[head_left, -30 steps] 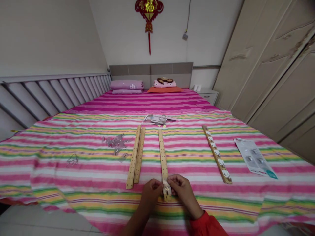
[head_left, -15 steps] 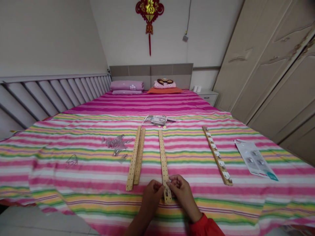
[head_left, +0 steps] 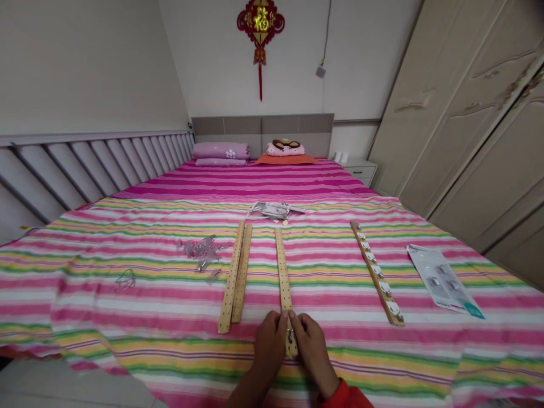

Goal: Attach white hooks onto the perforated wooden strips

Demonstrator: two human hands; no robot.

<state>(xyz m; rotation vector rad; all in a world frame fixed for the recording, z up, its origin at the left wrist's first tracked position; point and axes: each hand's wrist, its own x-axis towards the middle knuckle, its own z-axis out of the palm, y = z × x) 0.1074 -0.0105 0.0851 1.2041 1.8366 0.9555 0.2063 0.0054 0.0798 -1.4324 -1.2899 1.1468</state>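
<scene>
A narrow wooden strip (head_left: pixel 283 275) with rows of small holes lies lengthwise in front of me on the striped bedspread. My left hand (head_left: pixel 271 343) and my right hand (head_left: pixel 311 345) are closed around its near end from either side, thumbs side by side on top. Just below the thumbs a small metal hook (head_left: pixel 290 335) sits on the strip; its fastening is too small to make out. Two similar strips, one outer (head_left: pixel 232 280) and one inner (head_left: pixel 242 277), lie close together to the left. On the right is a strip (head_left: pixel 376 275) bearing a row of white-backed hooks.
Crumpled clear plastic wrapping (head_left: pixel 204 251) and a thin loose piece of plastic (head_left: pixel 126 279) lie to the left. A packet (head_left: pixel 272 211) sits beyond the strips. A blister card (head_left: pixel 444 280) with several metal hooks lies far right. The striped bedspread (head_left: pixel 161 323) has folds.
Both hands have drawn in closer around the strip's near end. The thumbs now press together on it, and the metal hook shows more clearly below them.
</scene>
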